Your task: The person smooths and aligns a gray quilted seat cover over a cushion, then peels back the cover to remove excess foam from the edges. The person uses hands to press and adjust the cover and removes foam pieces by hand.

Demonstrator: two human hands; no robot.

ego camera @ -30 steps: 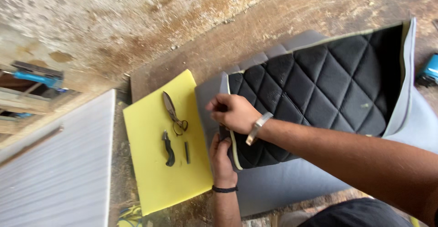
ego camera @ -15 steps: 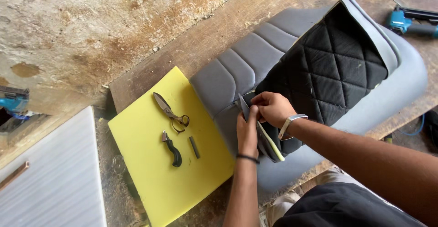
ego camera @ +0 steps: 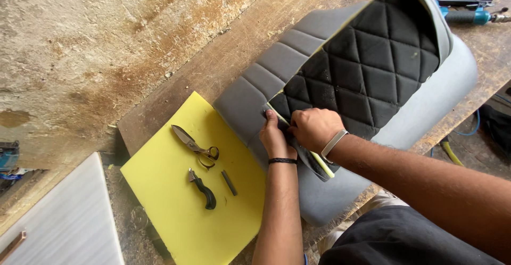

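Change: half a second ago the hands sat lower on the cover's corner and the view was wider; now both hands have closed in on the same corner seam, so the work has settled on that one spot
Left hand point(ego camera: 277, 140): fingers pressed together and laid flat on the seam where the grey padded seat cover point(ego camera: 266, 79) meets the black diamond-quilted panel point(ego camera: 367, 68); a black band on the wrist
Right hand point(ego camera: 315, 129): fingers curled shut, pinching the panel's folded edge with its yellow foam lining point(ego camera: 324, 168)
Cover position: draped over a grey seat base point(ego camera: 436, 94) on the wooden bench point(ego camera: 223, 52), just right of the yellow foam sheet point(ego camera: 175, 212)
On the foam: metal scissors point(ego camera: 192, 143), black-handled tool point(ego camera: 203, 189), small dark bar point(ego camera: 229, 182), all untouched
Far corner: blue power tool point(ego camera: 468, 14)
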